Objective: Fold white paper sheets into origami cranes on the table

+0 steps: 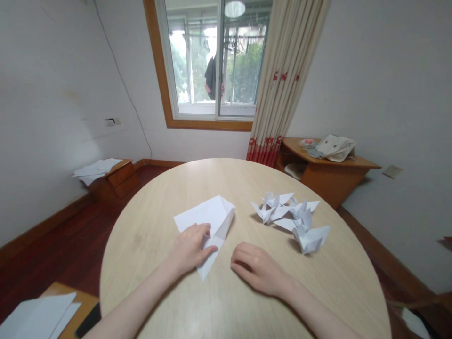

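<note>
Round pale wood table [219,176], seen from a seat at its near edge, w/ a person's two bare hands over it. A white paper sheet [215,217], partly folded, lies approx. mid-table, slightly left of centre; its wide end faces the far edge, its long narrow tip points to the near edge, and a creased flap runs down its right side. L hand [193,244] rests palm-down on the sheet's left part — fingers and thumb slightly apart, pressing the paper to the tabletop, not gripping it. R hand [259,268] rests on the bare wood just right of the sheet's tip, not touching it, fingers loosely curled — palm is hidden, so can't tell if it's relaxed or holding sth. small.

Toward the table's right edge, a cluster of folded paper shapes [302,216], white w/ pointed ends, sits close together, some touching; the nearest one lies beyond the R hand.

Past the far edge: a window [212,70], a cream curtain [286,70] w/ red trim, and, to the right, a wooden corner desk [335,181] bearing a cloth bag [335,147]. Lower left, beside the table: loose white sheets [37,313].
</note>
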A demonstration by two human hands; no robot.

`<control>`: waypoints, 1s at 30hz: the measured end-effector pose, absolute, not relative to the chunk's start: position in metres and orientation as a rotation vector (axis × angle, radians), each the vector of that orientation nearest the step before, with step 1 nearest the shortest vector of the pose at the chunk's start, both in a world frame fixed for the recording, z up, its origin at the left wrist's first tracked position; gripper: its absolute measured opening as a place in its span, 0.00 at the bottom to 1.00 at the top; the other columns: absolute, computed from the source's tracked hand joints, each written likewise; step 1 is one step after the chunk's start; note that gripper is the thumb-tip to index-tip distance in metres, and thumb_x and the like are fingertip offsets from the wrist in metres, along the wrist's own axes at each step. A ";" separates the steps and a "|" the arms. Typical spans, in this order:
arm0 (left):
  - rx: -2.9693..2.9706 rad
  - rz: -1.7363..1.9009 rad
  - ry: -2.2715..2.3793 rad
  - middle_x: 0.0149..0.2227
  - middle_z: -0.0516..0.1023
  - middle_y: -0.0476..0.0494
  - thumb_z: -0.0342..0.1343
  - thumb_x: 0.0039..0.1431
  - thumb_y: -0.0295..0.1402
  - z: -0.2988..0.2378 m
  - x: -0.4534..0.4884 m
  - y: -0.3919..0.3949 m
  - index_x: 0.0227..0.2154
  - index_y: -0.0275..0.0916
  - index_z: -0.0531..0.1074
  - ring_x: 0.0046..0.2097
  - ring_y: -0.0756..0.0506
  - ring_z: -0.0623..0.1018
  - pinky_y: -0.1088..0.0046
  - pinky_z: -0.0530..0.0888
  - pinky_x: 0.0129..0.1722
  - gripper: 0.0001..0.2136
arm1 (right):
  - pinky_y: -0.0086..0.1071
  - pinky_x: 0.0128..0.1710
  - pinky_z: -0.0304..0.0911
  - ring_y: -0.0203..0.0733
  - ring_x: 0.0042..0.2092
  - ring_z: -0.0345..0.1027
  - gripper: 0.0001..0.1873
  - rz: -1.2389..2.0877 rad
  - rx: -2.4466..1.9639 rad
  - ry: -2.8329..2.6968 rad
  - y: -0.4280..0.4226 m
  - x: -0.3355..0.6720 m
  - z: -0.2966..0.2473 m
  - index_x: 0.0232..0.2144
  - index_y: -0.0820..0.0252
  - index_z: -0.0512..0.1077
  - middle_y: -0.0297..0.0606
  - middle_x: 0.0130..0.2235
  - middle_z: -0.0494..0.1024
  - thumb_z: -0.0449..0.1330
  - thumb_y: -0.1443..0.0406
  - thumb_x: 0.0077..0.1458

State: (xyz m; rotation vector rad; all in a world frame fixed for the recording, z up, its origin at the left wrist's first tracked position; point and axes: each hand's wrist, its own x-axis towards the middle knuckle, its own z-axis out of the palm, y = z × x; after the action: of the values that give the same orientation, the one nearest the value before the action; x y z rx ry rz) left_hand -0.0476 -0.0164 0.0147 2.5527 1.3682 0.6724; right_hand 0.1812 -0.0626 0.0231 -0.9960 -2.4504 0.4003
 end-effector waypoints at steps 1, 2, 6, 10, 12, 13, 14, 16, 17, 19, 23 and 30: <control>2.505 0.710 1.376 0.49 0.77 0.37 0.63 0.54 0.36 0.015 -0.048 -0.017 0.45 0.38 0.70 0.50 0.36 0.76 0.55 0.71 0.51 0.17 | 0.34 0.36 0.63 0.42 0.36 0.67 0.10 0.383 -0.984 -2.440 -0.062 0.182 0.023 0.31 0.60 0.70 0.39 0.32 0.74 0.51 0.68 0.62; 2.464 0.739 1.370 0.48 0.77 0.37 0.62 0.53 0.36 0.015 -0.048 -0.018 0.47 0.38 0.69 0.49 0.37 0.76 0.56 0.72 0.50 0.19 | 0.35 0.38 0.64 0.43 0.38 0.67 0.09 0.364 -0.970 -2.425 -0.062 0.182 0.023 0.34 0.59 0.71 0.40 0.34 0.75 0.50 0.68 0.62; 2.414 0.754 1.198 0.50 0.75 0.37 0.59 0.56 0.37 0.016 -0.046 -0.021 0.49 0.38 0.66 0.52 0.38 0.75 0.58 0.71 0.52 0.19 | 0.40 0.44 0.65 0.45 0.46 0.68 0.13 0.236 -0.903 -2.321 -0.061 0.183 0.021 0.44 0.57 0.70 0.44 0.45 0.75 0.50 0.71 0.61; 2.405 0.699 1.041 0.55 0.72 0.38 0.59 0.57 0.37 0.017 -0.045 -0.024 0.49 0.41 0.66 0.56 0.39 0.72 0.58 0.69 0.55 0.18 | 0.44 0.48 0.65 0.46 0.50 0.67 0.20 0.063 -0.883 -2.227 -0.058 0.186 0.016 0.50 0.56 0.68 0.45 0.49 0.74 0.50 0.75 0.58; 2.412 0.658 0.999 0.56 0.70 0.38 0.60 0.56 0.36 0.016 -0.045 -0.024 0.50 0.41 0.67 0.57 0.39 0.71 0.59 0.68 0.56 0.19 | 0.45 0.50 0.65 0.47 0.52 0.67 0.23 -0.001 -0.911 -2.204 -0.055 0.187 0.014 0.52 0.55 0.67 0.45 0.50 0.74 0.49 0.76 0.57; 2.419 0.636 0.986 0.57 0.70 0.38 0.60 0.56 0.36 0.016 -0.045 -0.024 0.50 0.41 0.67 0.57 0.39 0.71 0.59 0.68 0.57 0.19 | 0.46 0.51 0.65 0.47 0.53 0.66 0.24 -0.025 -0.926 -2.203 -0.054 0.188 0.013 0.53 0.55 0.66 0.45 0.51 0.74 0.48 0.76 0.56; 2.428 0.614 0.977 0.57 0.69 0.38 0.60 0.55 0.35 0.016 -0.045 -0.024 0.51 0.41 0.67 0.57 0.40 0.71 0.59 0.68 0.57 0.20 | 0.47 0.52 0.65 0.47 0.55 0.65 0.25 -0.046 -0.940 -2.208 -0.053 0.189 0.012 0.54 0.56 0.66 0.46 0.52 0.74 0.48 0.77 0.56; 2.455 0.573 0.967 0.58 0.69 0.38 0.60 0.55 0.34 0.016 -0.045 -0.025 0.51 0.40 0.68 0.57 0.40 0.71 0.60 0.68 0.57 0.20 | 0.48 0.54 0.64 0.48 0.57 0.64 0.26 -0.078 -0.969 -2.228 -0.051 0.190 0.009 0.56 0.58 0.65 0.47 0.54 0.73 0.48 0.76 0.57; 2.471 0.554 0.963 0.58 0.69 0.38 0.60 0.55 0.34 0.017 -0.045 -0.025 0.51 0.40 0.68 0.57 0.40 0.71 0.60 0.68 0.57 0.20 | 0.48 0.54 0.64 0.49 0.57 0.64 0.26 -0.086 -0.989 -2.238 -0.050 0.191 0.007 0.56 0.59 0.65 0.47 0.54 0.73 0.48 0.76 0.57; 2.504 0.518 0.957 0.57 0.70 0.38 0.60 0.56 0.34 0.018 -0.045 -0.025 0.51 0.40 0.70 0.57 0.40 0.71 0.60 0.68 0.57 0.19 | 0.48 0.53 0.66 0.49 0.55 0.67 0.24 -0.083 -1.041 -2.252 -0.048 0.192 0.003 0.55 0.60 0.67 0.47 0.53 0.74 0.49 0.75 0.57; 2.544 0.470 0.941 0.57 0.70 0.36 0.59 0.58 0.36 0.018 -0.046 -0.025 0.51 0.39 0.72 0.58 0.39 0.69 0.58 0.66 0.58 0.18 | 0.45 0.51 0.68 0.48 0.52 0.71 0.21 -0.030 -1.110 -2.294 -0.044 0.194 -0.006 0.50 0.57 0.73 0.44 0.51 0.77 0.52 0.74 0.57; 2.545 0.388 0.916 0.58 0.70 0.36 0.57 0.59 0.36 0.018 -0.046 -0.024 0.46 0.40 0.77 0.60 0.39 0.68 0.55 0.59 0.62 0.14 | 0.44 0.52 0.68 0.48 0.52 0.72 0.18 0.059 -1.194 -2.385 -0.043 0.193 -0.010 0.47 0.60 0.76 0.44 0.50 0.78 0.53 0.74 0.57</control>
State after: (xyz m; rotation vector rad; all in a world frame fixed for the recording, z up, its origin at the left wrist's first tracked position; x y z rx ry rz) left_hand -0.0465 -0.0236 0.0179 2.5448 0.9163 0.3876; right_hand 0.1931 -0.0426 -0.0104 -1.1942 -2.3855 0.0592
